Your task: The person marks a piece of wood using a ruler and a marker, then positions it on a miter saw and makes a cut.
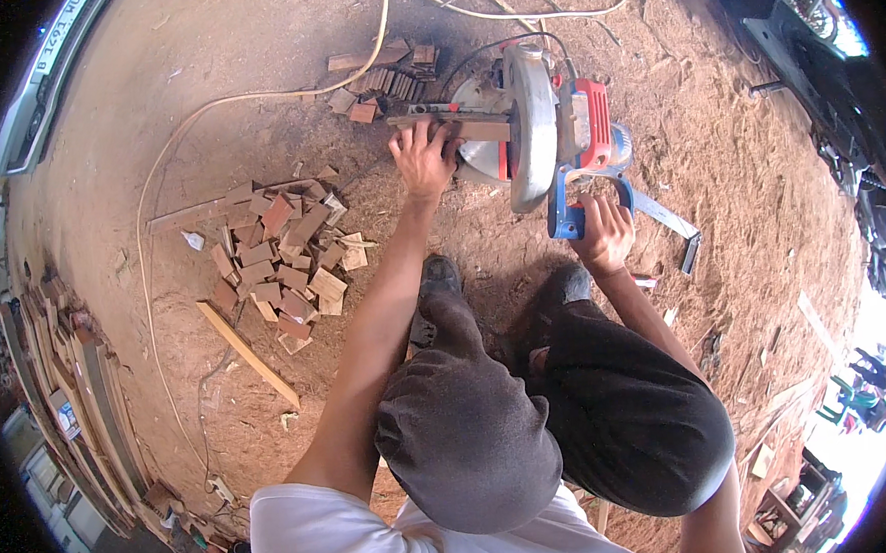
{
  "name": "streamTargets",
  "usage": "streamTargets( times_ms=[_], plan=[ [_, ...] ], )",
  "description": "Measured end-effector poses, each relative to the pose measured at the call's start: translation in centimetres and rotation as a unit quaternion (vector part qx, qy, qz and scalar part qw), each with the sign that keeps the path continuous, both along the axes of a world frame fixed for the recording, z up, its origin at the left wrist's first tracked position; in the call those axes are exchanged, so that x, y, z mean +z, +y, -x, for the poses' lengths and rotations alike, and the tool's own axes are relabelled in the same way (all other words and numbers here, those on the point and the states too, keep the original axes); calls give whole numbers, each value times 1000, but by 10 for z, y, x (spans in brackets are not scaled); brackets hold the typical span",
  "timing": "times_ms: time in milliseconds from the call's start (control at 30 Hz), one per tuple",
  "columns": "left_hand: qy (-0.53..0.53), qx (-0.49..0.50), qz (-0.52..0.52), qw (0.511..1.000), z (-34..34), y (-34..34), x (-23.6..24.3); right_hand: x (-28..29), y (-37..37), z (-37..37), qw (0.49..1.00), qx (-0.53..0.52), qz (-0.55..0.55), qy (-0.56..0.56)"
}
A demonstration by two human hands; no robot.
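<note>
A miter saw [533, 132] with a big metal blade guard and a red and blue motor body stands on the ground ahead of me. My right hand [606, 233] is closed around its blue D-shaped handle [562, 210]. On the left side of the saw, my left hand [425, 159] grips a wooden strip [482, 131] and holds it against the metal fence. The strip runs toward the blade guard, close to my fingers. The guard hides the blade's cutting edge, so I cannot tell whether it touches the wood.
A heap of cut wood blocks [292, 254] lies left of my left forearm, with a long yellowish stick [249, 355] beside it. More small pieces [388, 79] lie beyond my left hand. A yellow cord [243, 99] loops over the dirt. Long boards [79, 396] are stacked far left.
</note>
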State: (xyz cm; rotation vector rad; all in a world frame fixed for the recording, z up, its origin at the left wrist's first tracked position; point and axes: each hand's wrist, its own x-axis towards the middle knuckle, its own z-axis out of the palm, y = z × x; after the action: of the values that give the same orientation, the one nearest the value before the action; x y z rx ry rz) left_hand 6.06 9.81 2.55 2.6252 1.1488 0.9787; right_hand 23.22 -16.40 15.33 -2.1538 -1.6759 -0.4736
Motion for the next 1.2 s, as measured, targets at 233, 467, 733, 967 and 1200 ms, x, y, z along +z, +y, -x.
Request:
streamTargets(
  times_ms=[233,467,733,967,1200],
  plan=[
    [-17,-8,-42,999,-2,0,-2,0,0,0,1000,1,5,12],
    [-10,-14,-20,1000,-1,2,-2,1,1,2,1000,2,-1,14],
    [-33,-27,22,999,-3,-3,11,1,0,0,1000,2,-3,3],
    [-28,-20,37,999,-2,-1,10,3,2,3,1000,1,-6,-4],
    [-41,-20,24,999,-1,2,11,-9,-6,1,999,-6,29,23]
  ],
)
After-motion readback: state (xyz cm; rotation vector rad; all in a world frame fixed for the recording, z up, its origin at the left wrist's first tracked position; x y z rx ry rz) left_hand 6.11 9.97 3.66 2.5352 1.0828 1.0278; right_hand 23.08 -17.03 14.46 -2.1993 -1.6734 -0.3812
